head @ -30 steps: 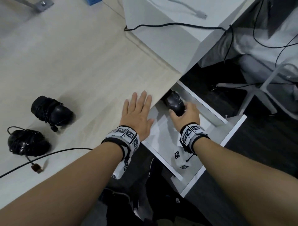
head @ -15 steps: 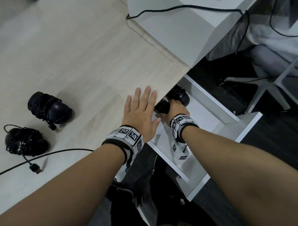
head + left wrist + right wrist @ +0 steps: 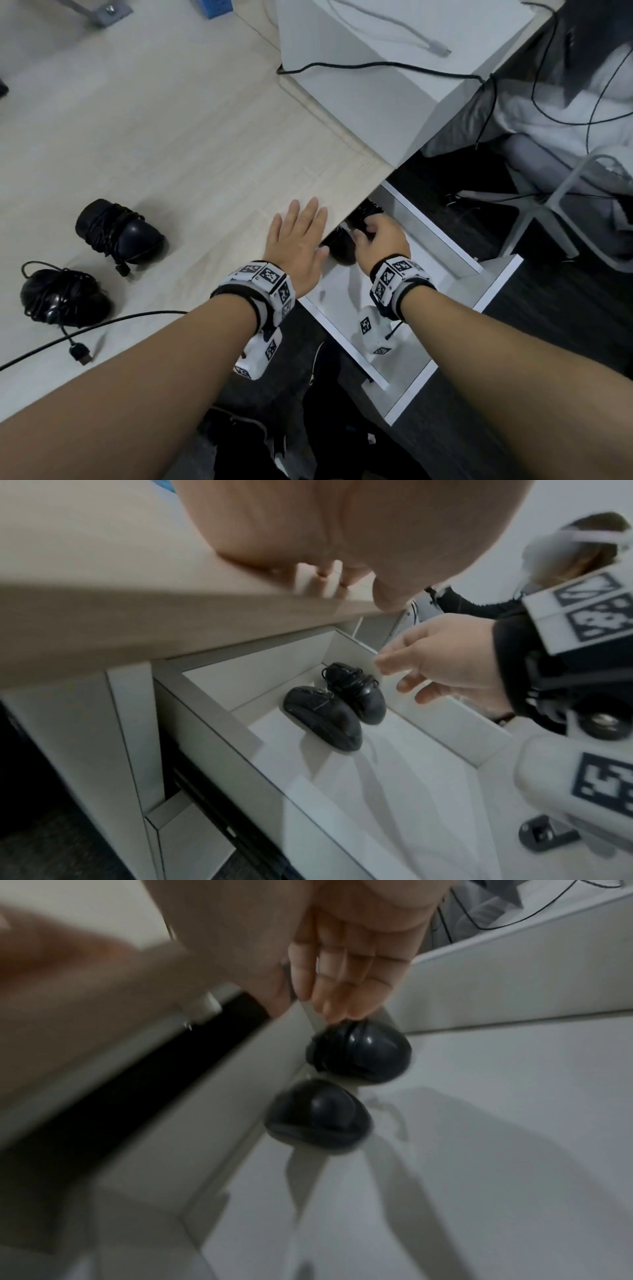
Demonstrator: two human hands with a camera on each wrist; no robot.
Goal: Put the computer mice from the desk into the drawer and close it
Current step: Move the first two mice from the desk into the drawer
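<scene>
Left hand [image 3: 297, 245] flat on desk [image 3: 171, 137], fingers straight; right hand [image 3: 441, 664] above mice [image 3: 337, 704], fingers loose, empty

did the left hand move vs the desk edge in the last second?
No. The left hand lies flat on the desk beside the open drawer, thumb at the desk edge, as before.

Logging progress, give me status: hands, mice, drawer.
Left hand flat on desk. Right hand open above two mice in open drawer. Two mice on desk.
</scene>
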